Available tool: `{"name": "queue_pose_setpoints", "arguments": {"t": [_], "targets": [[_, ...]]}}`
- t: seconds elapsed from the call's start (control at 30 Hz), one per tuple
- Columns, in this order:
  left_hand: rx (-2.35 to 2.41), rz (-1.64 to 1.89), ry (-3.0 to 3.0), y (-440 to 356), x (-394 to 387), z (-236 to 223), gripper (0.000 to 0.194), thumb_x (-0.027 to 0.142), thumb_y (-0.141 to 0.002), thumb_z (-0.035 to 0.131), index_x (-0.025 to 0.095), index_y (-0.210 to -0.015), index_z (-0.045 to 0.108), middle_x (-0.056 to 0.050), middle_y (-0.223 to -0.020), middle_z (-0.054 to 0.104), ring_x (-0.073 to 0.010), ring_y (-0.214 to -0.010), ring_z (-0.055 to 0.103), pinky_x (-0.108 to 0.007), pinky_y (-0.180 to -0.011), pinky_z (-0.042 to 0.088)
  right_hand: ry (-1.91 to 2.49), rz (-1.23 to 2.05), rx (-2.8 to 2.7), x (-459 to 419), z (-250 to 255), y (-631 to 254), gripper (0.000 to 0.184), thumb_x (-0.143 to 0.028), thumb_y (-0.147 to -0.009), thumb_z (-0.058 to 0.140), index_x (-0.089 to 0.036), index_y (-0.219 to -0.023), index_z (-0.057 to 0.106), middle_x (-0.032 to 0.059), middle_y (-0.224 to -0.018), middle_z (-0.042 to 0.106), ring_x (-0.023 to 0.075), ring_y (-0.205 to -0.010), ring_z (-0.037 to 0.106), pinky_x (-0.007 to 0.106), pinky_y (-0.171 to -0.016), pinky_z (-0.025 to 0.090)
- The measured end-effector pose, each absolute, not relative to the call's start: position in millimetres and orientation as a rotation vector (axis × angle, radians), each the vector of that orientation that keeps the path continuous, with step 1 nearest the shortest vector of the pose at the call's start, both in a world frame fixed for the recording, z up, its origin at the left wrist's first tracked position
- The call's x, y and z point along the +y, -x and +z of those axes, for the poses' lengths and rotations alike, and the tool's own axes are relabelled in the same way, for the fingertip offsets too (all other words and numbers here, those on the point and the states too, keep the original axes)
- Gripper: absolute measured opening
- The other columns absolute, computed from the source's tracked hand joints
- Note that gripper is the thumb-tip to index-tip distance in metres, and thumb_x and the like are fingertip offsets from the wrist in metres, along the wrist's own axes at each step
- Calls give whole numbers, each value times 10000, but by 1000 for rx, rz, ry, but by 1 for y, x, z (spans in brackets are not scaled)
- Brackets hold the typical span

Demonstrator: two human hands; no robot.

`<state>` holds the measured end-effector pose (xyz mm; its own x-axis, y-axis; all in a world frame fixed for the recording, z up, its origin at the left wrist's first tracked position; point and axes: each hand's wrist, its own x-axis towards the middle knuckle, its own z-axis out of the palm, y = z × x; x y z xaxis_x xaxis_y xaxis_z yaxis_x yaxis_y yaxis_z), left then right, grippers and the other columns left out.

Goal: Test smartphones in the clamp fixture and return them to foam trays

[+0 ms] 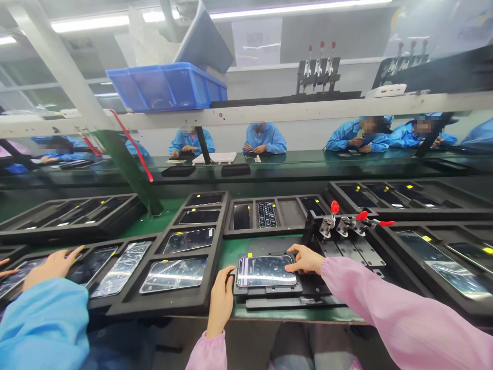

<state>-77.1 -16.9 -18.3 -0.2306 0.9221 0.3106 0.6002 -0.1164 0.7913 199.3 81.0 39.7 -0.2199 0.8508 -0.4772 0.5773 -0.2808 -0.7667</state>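
A smartphone (pixel 265 271) lies screen up in a black fixture (pixel 269 290) at the front edge of the bench, its screen lit and a yellow tab at its far edge. My right hand (pixel 306 258) holds the phone's right end, with a thumb on the screen and the index finger at the far corner. Against the fixture's left side rests my left hand (pixel 221 298), its fingers stretched out and partly hidden. Just behind my right arm stands a black clamp jig (pixel 339 239) with several red-tipped toggle clamps.
Foam trays with phones surround the fixture: a left tray (pixel 213 257), a back tray (pixel 227 226) and a right tray (pixel 400 252). A co-worker's blue sleeve (pixel 46 318) reaches in at left. Overhead, a shelf (pixel 262 108) carries a blue bin (pixel 165 87). Several people sit opposite.
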Motion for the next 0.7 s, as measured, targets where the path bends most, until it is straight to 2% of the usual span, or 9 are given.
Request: {"name": "queue_pose_setpoints", "arguments": {"t": [0.13, 0.23, 0.3, 0.37, 0.43, 0.6, 0.7], "targets": [[1822, 1285, -1685, 76, -17, -16, 278, 292, -865, 381, 202, -1040, 576, -77, -1063, 626, -212, -1012, 578, -388, -903, 442, 1755, 1518, -1665, 82, 40, -199, 646, -312, -416, 824, -219, -971, 507, -115, -510, 445, 36, -398, 388, 161, -383, 268], [1821, 1280, -1688, 76, -17, -14, 280, 295, -866, 383, 196, -1040, 578, -84, -1071, 625, -216, -1012, 581, -394, -904, 445, 1720, 1486, -1602, 76, 39, -198, 606, -294, -411, 820, -211, -935, 527, -95, -562, 465, 51, -453, 438, 173, -421, 333], [1820, 1275, -1687, 77, -17, -15, 289, 303, -868, 382, 193, -1050, 579, -89, -1085, 622, -219, -1022, 581, -402, -913, 443, 1677, 1405, -1529, 68, 36, -196, 542, -368, -513, 768, -210, -969, 520, -63, -659, 494, 66, -541, 490, 183, -481, 393], [1817, 1267, -1685, 79, -17, -16, 301, 317, -870, 385, 196, -1062, 583, -88, -1106, 623, -223, -1042, 579, -410, -927, 438, 1630, 1295, -1445, 58, 31, -195, 478, -476, -677, 622, -215, -1051, 478, -26, -776, 516, 82, -654, 530, 191, -558, 436], [1815, 1254, -1685, 80, -18, -18, 310, 334, -867, 402, 208, -1076, 592, -80, -1134, 624, -225, -1069, 574, -414, -946, 431, 1583, 1199, -1383, 47, 25, -196, 453, -521, -777, 466, -214, -1109, 429, 3, -866, 522, 96, -743, 545, 204, -627, 458], [1812, 1175, -1704, 75, -15, -17, 303, 370, -837, 484, 254, -1081, 621, -46, -1109, 664, -220, -1040, 607, -407, -932, 462, 1495, 1028, -1397, 16, 14, -211, 425, -503, -788, 470, -202, -1087, 449, 61, -1002, 540, 167, -952, 542, 269, -774, 479], [1775, 1064, -1797, 64, -10, -12, 289, 382, -839, 490, 282, -1069, 633, -34, -1109, 664, -216, -1052, 601, -412, -954, 452, 1482, 727, -1592, -9, 6, -221, 371, -426, -824, 471, -244, -1145, 448, 62, -1170, 513, 190, -1091, 504, 342, -913, 448]]}}
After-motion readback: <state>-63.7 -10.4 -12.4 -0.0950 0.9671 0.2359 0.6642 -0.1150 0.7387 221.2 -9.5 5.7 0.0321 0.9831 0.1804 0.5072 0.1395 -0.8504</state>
